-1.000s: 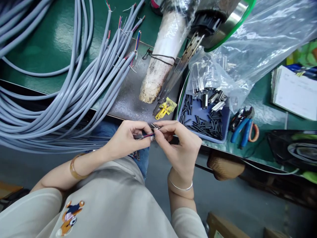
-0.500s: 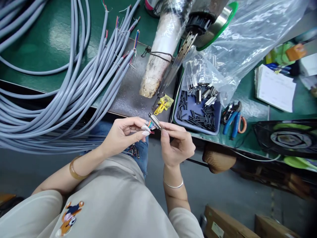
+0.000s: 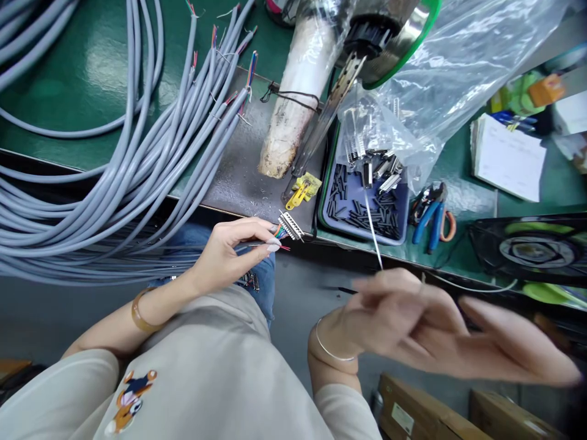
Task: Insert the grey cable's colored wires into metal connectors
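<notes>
A: where's the connector at?
B: just past the left hand's fingertips, which are pinched tight on its coloured wires.
A: and the right hand?
B: well off to the right of that grip, super blurry, can't tell if it's holding anything. Blue tray is right of the pinch too, grey cables bunch up left.

The connector is silvery, its wires multicoloured, the cables grey, the bench green.
</notes>
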Demonstrator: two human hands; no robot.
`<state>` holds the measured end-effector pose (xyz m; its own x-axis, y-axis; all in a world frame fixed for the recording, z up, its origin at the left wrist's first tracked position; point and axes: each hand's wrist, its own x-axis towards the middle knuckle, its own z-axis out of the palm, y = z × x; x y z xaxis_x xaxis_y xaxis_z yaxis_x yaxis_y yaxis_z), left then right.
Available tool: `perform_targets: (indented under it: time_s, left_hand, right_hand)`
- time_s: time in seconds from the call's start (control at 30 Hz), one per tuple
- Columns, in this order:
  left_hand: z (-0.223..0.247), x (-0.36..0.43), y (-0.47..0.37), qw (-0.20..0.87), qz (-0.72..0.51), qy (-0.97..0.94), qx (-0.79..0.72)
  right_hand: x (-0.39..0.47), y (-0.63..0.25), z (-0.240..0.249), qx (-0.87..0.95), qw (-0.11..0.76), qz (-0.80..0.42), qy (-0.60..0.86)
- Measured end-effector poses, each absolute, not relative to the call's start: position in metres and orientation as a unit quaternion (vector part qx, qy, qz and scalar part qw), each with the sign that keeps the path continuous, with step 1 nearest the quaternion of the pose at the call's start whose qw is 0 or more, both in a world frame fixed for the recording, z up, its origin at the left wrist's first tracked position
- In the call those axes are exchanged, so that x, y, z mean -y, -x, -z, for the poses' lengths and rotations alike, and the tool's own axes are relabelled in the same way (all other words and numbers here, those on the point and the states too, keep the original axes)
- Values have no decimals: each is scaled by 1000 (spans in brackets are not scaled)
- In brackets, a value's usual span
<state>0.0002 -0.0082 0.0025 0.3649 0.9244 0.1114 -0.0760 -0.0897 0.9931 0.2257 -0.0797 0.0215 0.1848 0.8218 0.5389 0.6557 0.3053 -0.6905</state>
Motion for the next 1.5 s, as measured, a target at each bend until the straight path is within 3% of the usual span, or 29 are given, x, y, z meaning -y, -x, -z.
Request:
perform_targets:
  time_s: [0.17, 0.47, 0.8, 1.07, 1.5]
  left_hand:
    - [-4, 9, -2, 589, -436, -582, -353]
    - [-11, -4, 0, 810, -368, -329, -316]
    - [-13, -6, 2, 817, -361, -321, -313]
    - [-15, -1, 0, 802, -352, -363, -319]
    - [-10, -6, -1, 798, -373, -318, -351]
  right_hand:
    - [55, -196, -27, 665, 511, 34, 544]
    - [47, -192, -19, 650, 491, -69, 575]
    - [43, -186, -22, 641, 456, -106, 608]
    - [26, -183, -29, 638, 433, -242, 589]
    - [39, -184, -39, 794, 362, -16, 488]
